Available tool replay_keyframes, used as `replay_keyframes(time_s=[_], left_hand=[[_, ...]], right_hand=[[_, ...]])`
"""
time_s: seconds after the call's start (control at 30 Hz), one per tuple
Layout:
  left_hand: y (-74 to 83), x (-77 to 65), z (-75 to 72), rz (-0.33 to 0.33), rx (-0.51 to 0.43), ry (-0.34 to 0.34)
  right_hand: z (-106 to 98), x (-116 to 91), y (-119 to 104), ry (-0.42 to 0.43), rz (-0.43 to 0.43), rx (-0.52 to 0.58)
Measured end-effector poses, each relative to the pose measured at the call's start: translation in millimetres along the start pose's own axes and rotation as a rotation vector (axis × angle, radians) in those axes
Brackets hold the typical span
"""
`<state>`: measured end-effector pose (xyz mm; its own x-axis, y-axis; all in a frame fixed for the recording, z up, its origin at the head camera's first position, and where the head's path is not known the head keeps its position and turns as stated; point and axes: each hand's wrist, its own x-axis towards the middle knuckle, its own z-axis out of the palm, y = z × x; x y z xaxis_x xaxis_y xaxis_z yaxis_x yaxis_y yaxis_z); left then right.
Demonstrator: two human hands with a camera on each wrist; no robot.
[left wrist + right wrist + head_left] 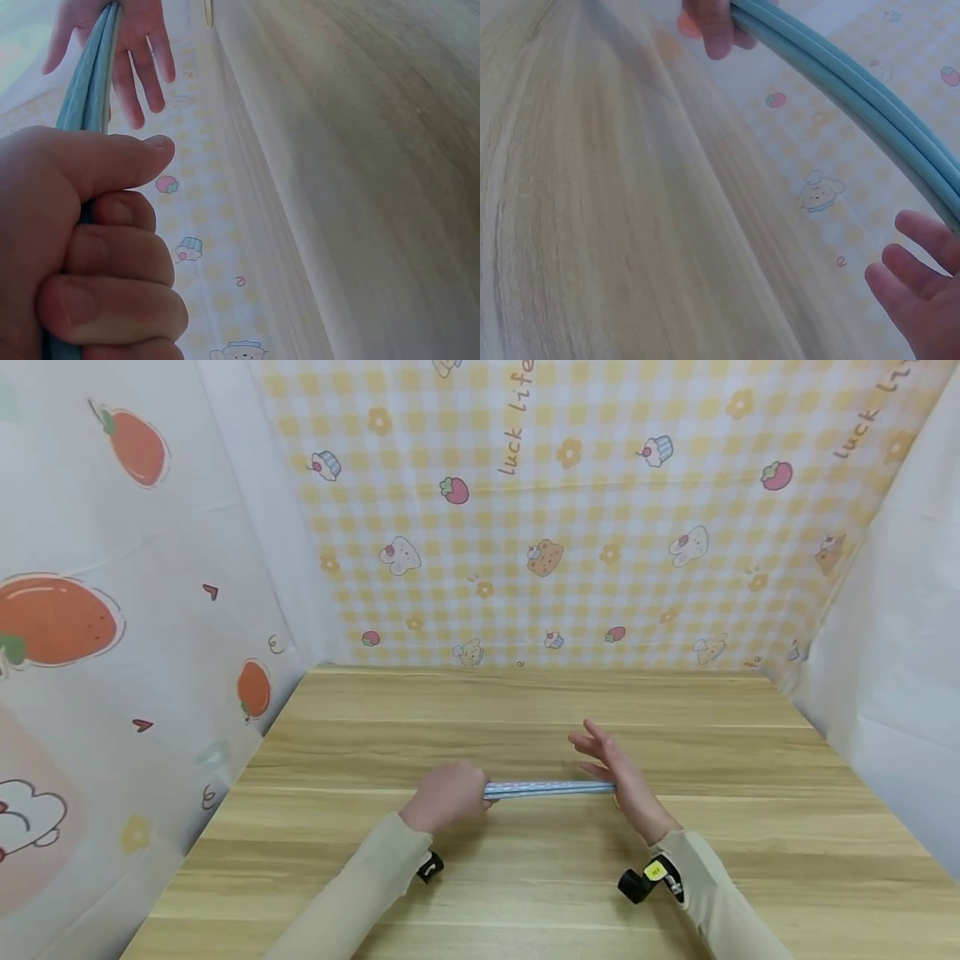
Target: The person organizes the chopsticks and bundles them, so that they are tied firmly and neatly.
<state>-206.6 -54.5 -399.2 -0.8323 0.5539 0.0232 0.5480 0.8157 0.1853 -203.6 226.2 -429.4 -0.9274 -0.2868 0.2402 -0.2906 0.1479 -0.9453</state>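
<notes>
A bundle of several slim light blue chopsticks (551,788) lies level across the space between the two hands, over the table. My left hand (447,793) grips one end in a fist; in the left wrist view its fingers (112,251) curl round the bundle, hiding that end. At the other end, the tips meet the palm of my right hand (628,781), whose fingers are spread and extended. The right wrist view shows the chopsticks (847,86) running from the left hand (716,26) toward the right palm (934,315).
A wood-grain table (525,902) spreads beneath both hands. Behind it hangs a yellow checked cloth (510,527) with cartoon prints, and a white printed cloth (150,552) stands along the left. Black wrist cameras (636,885) are strapped on at the sleeve cuffs.
</notes>
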Motion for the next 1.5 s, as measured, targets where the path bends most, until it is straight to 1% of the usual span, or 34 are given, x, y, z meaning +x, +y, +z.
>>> replay_keyframes(time_s=[0.1,0.17,0.23,0.3,0.37,0.4,0.5,0.6,0.73,0.83,0.9,1.03,1.13,1.23,1.3,1.37,1.43,1.5], left_hand=[[-2.5,0.6,2.3,0.014,0.015,0.014],[-4.0,1.3,3.9,0.026,0.031,0.025],[-5.4,1.4,5.4,0.039,0.045,0.034],[-6.9,0.8,6.5,0.041,0.052,0.034],[-8.3,-0.1,7.2,0.033,0.052,0.035],[-9.0,-0.7,7.3,0.03,0.054,0.035],[-11.0,-2.2,6.1,0.009,0.045,0.033],[-12.2,-3.0,4.1,0.003,0.036,0.03],[-12.7,-2.5,2.5,0.004,0.039,0.027],[-12.8,-1.7,2.5,0.003,0.044,0.024],[-12.9,-1.5,2.8,0.003,0.046,0.024],[-12.4,-2.0,2.7,0.006,0.055,0.033],[-11.6,-2.6,2.9,0.006,0.062,0.041],[-11.2,-2.9,3.3,0.011,0.075,0.048],[-11.1,-3.6,3.0,0.02,0.087,0.047],[-11.4,-4.7,2.5,0.03,0.09,0.046],[-12.1,-5.8,1.3,0.035,0.091,0.048],[-12.8,-6.2,0.0,0.031,0.081,0.046]], right_hand=[[-2,0,-3,0.002,-0.006,-0.024],[-4,-1,-6,0.019,0.022,-0.043],[-9,-4,-10,0.055,0.078,-0.064],[-15,-8,-14,0.112,0.148,-0.116],[-22,-12,-19,0.175,0.214,-0.202],[-25,-14,-20,0.197,0.234,-0.274],[-33,-20,-24,0.221,0.264,-0.497],[-37,-25,-24,0.188,0.258,-0.677],[-38,-32,-20,0.086,0.244,-0.835],[-38,-37,-14,0.0,0.22,-0.934],[-37,-39,-9,-0.04,0.195,-0.985],[-35,-40,-2,-0.046,0.146,-1.074],[-35,-39,-1,-0.045,0.117,-1.12],[-34,-39,-1,-0.06,0.118,-1.135],[-34,-39,-2,-0.064,0.142,-1.104],[-34,-38,-3,-0.055,0.187,-1.043],[-34,-37,-4,-0.025,0.212,-0.975],[-35,-36,-6,0.008,0.221,-0.926]])
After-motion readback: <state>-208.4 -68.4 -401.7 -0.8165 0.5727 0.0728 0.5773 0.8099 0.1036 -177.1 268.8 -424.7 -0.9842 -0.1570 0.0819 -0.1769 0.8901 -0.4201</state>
